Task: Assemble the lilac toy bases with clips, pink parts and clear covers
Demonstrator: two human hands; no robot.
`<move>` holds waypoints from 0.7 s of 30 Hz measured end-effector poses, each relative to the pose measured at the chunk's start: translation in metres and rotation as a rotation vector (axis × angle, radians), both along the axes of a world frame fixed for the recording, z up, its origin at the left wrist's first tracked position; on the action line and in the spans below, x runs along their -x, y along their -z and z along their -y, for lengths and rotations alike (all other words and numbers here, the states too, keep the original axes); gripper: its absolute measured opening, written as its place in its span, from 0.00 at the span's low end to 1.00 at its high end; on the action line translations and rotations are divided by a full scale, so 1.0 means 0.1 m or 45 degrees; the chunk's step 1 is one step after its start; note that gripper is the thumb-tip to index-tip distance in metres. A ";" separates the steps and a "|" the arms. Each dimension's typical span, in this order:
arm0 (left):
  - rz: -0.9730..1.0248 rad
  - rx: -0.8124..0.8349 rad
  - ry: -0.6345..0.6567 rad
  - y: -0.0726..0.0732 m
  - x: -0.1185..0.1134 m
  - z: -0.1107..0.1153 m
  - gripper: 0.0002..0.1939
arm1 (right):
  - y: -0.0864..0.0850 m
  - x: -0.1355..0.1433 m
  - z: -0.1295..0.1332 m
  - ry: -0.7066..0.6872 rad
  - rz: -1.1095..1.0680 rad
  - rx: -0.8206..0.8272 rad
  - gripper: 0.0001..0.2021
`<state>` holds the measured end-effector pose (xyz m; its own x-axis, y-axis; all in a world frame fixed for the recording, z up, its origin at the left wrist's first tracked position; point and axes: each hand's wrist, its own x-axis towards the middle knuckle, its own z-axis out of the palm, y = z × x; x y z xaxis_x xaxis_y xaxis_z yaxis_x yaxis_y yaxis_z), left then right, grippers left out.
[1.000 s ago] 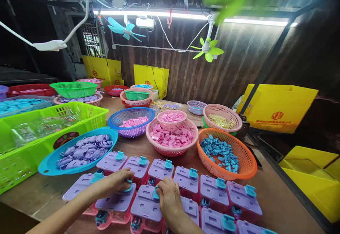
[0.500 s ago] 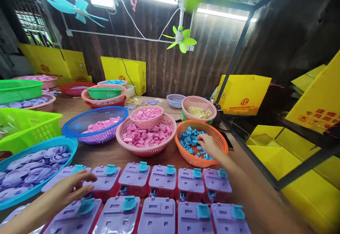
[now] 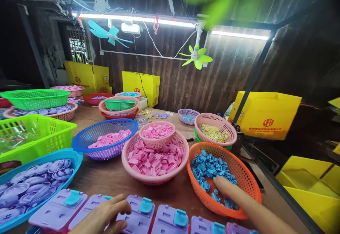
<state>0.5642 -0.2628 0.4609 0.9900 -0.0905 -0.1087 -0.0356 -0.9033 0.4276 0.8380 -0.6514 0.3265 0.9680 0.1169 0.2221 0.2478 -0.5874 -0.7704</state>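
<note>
Purple-lidded boxes with blue latches (image 3: 138, 212) stand in a row along the bottom. Over them, at the lower left of centre, my left hand (image 3: 107, 215) has its fingers apart and bent, holding nothing visible. My right hand (image 3: 224, 188) reaches down into the orange basket (image 3: 248, 172), among small blue parts (image 3: 209, 166); its fingertips are pointed into the pile and what they hold, if anything, is hidden. Left of that basket is a pink basket (image 3: 156, 179) of pink parts, with a smaller pink basket (image 3: 157, 142) on top.
A blue basket (image 3: 102, 150) of pink pieces and a light-blue basket (image 3: 77, 163) of purple parts lie to the left. Behind the orange basket sits a pink basket (image 3: 231, 126) of yellowish sticks. A green fan (image 3: 196, 54) hangs ahead; yellow boxes (image 3: 265, 117) stand right.
The view has tilted up and turned left, so the front row of boxes has left the frame. My left hand has moved right along the boxes; my right hand is still in the orange basket, lower among the parts.
</note>
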 end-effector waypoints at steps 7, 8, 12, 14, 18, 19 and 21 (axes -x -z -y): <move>-0.025 0.015 0.114 -0.05 -0.13 0.36 0.08 | -0.10 0.00 0.14 -0.234 -0.101 0.292 0.10; -0.045 0.003 0.132 -0.06 -0.15 0.40 0.08 | -0.16 -0.02 0.22 -0.225 -0.088 0.304 0.09; -0.086 -0.041 0.168 0.00 -0.22 0.41 0.11 | -0.44 -0.19 0.86 0.012 -0.015 0.316 0.12; -0.087 -0.054 0.200 0.09 -0.27 0.35 0.14 | -0.48 -0.25 1.33 0.245 -0.019 0.336 0.16; -0.046 -0.059 0.241 0.20 -0.40 0.32 0.19 | -0.20 -0.19 2.10 0.572 -0.149 0.420 0.09; -0.038 -0.052 0.237 0.18 -0.43 0.36 0.19 | -0.07 -0.16 2.20 0.602 -0.189 0.439 0.06; 0.013 -0.018 0.203 0.12 -0.47 0.52 0.17 | 0.19 -0.14 2.30 0.632 -0.247 0.459 0.07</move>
